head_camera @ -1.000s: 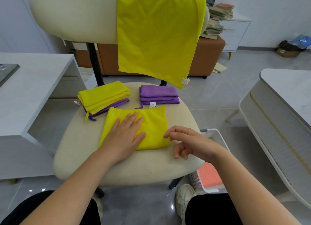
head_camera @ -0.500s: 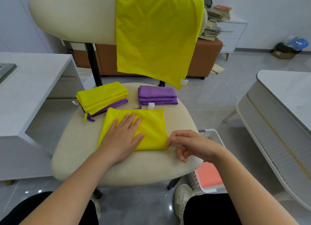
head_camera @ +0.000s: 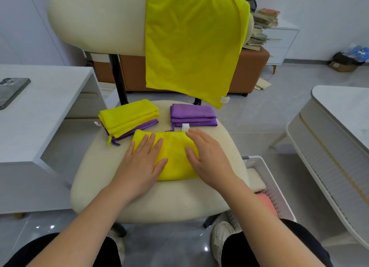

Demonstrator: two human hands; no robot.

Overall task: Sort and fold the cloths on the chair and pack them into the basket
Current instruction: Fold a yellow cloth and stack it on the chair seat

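Head cam: left hand and right hand both lie flat, fingers straight, pressing a fuzzy yellow cloth that's folded into a rectangle on the chair's cream padded seat. The white perforated plastic basket sits on the floor just right of it.

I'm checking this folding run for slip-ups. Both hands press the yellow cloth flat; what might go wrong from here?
1. The mixed yellow-and-purple stack lies at the left edge of the chair seat; a nudge could tip it off.
2. The draped yellow cloth hangs unfolded, its corner near the purple stack; pulling it down may ruffle that stack.
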